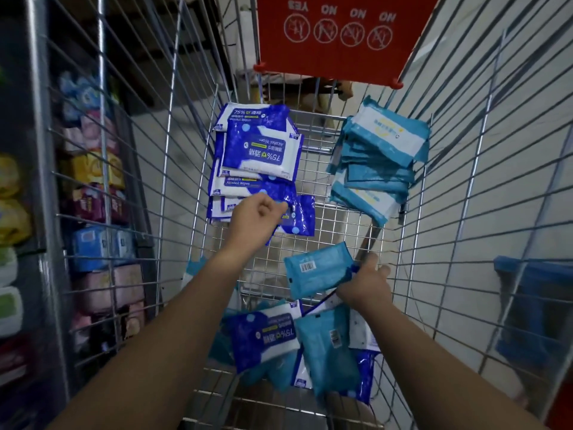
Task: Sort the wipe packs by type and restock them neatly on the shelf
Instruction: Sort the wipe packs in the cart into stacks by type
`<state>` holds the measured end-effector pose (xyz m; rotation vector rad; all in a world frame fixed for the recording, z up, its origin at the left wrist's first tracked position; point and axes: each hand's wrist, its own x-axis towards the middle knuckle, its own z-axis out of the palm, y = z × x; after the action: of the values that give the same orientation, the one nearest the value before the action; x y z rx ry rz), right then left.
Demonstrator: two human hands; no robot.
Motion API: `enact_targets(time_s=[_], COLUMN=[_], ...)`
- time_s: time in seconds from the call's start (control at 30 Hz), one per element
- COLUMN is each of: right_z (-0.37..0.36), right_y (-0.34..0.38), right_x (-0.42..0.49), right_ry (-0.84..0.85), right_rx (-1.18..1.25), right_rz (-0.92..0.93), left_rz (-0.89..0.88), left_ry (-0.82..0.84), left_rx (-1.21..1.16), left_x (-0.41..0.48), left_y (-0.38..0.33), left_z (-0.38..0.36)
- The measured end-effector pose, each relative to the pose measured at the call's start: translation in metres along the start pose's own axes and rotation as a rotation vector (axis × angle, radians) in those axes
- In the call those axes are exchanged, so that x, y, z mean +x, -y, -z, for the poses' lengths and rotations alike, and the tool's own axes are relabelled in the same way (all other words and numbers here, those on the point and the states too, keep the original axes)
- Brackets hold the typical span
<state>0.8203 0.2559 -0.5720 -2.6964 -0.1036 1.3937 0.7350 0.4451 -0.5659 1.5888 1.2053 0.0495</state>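
Note:
I look down into a wire shopping cart [347,218]. My left hand [254,218] pinches a dark blue alcohol wipe pack [299,215] at the near end of a dark blue stack [257,153] on the cart's far left. My right hand [364,282] grips a light blue pack [319,270], barcode side up, over the cart's middle. A stack of light blue packs [378,162] leans at the far right. A mixed heap of dark blue packs [263,336] and light blue packs [335,352] lies at the near end.
A store shelf [40,212] on the left holds pink, yellow, blue and green packs behind the cart's side. A red flap with warning signs [338,35] hangs at the cart's far end. A blue object [533,308] sits outside the right wall.

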Motion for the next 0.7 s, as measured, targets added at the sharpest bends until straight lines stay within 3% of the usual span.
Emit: enact_targets(time_s=[0.1,0.23,0.43,0.57,0.7], right_z=[0.006,0.017,0.027,0.028,0.032], right_y=[-0.007,-0.006,0.039,0.083,0.109], right_x=[0.002,0.003,-0.007,-0.006,-0.008], right_ry=[-0.063,-0.211,-0.332,-0.170,-0.298], right_rx=[0.069,0.114,0.670,1.082,0.947], right_rz=[-0.038,-0.015,0.259,0.268,0.469], left_rz=[0.009,0.088,0.237,0.207,0.030], left_ry=[0.102,0.353,0.540,0.386,0.145], left_rx=[0.063,0.070,0.052,-0.232,-0.386], left_x=[-0.017,-0.036,-0.040,-0.027,-0.018], left_y=[0.006,0.005,-0.001,-0.018,-0.040], left_z=[-0.008,-0.025,-0.042,-0.028,-0.009])
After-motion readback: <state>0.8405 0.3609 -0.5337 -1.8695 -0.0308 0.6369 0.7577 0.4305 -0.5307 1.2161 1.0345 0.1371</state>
